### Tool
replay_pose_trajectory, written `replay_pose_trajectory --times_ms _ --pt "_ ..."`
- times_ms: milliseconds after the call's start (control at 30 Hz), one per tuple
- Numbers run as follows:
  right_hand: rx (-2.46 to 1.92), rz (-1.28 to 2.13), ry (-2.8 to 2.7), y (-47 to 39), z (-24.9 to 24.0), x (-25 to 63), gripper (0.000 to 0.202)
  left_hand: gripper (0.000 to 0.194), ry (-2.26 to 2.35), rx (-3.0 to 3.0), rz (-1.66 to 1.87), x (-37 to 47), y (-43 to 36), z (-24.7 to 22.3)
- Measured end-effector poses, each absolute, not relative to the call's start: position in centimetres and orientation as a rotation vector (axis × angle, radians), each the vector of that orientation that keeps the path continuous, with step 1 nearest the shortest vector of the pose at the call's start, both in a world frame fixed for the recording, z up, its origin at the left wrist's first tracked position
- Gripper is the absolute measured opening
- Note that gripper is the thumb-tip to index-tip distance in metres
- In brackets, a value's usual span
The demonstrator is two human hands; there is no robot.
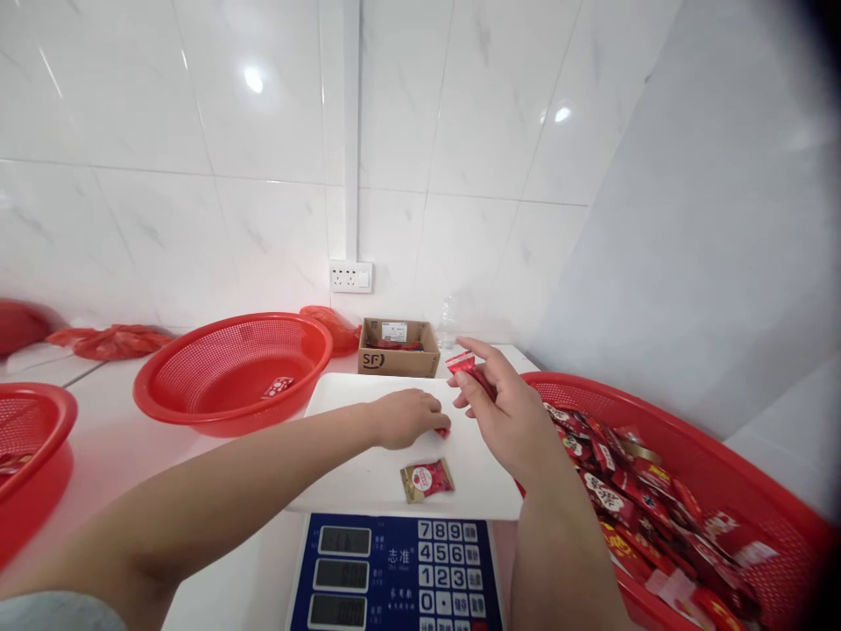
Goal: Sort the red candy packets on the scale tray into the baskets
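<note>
My right hand (505, 403) is raised over the right side of a white weighing tray, its fingers closed on a small red snack packet (462, 363). Low over the middle of the tray (355, 491), my left hand (406, 418) is curled, with the red edge of another packet (442, 432) showing under its fingertips; most of that packet is hidden. A gold and red snack packet (427, 479) lies flat on the tray in front of my left hand. Below the tray is the scale's blue panel (398, 574) with number keys and three displays.
At right a red basket (742, 460) holds many red snack packets (611, 491). A red basket (229, 412) with one packet inside stands at left, and another red basket (39, 491) is at the left edge. A cardboard box (399, 361) sits behind the tray, against the tiled wall.
</note>
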State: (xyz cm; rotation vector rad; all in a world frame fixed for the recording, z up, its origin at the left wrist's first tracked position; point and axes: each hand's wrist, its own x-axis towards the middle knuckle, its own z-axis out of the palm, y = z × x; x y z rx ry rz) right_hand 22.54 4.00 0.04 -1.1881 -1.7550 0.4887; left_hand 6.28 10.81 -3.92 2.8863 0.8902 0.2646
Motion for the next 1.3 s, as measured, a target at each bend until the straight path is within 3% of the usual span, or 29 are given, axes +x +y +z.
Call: replay_pose_trajectory --times_ms 100,467,767,900,1067,1200,1300 --pt "-1.162 0.476 -1.748 4.0 0.1 22.7 0.042 0.023 1.092 2.751 0.244 6.0 10.0 -3.7" --pt "-1.139 0.517 -1.718 3.6 0.4 22.9 0.041 0.029 1.175 2.300 0.198 6.7 5.2 -2.7" --pt "-1.121 0.489 -1.725 3.8 0.4 22.8 0.037 0.016 1.087 1.726 0.845 5.1 5.4 -2.2" --pt "-1.118 0.561 -1.784 3.8 0.5 22.0 0.026 0.023 0.976 1.549 1.203 4.7 4.4 -0.7" --pt "-0.980 0.781 -1.953 3.4 0.6 20.8 0.041 0.033 0.956 1.545 1.444 4.8 2.7 -0.3" --pt "-0.890 0.883 -1.987 3.0 0.8 20.4 0.040 0.046 0.966 1.530 1.402 4.2 1.8 -0.6" --pt "-0.913 0.901 -1.980 2.8 0.9 20.3 0.036 0.044 0.772 1.411 1.284 3.5 1.5 -0.6"
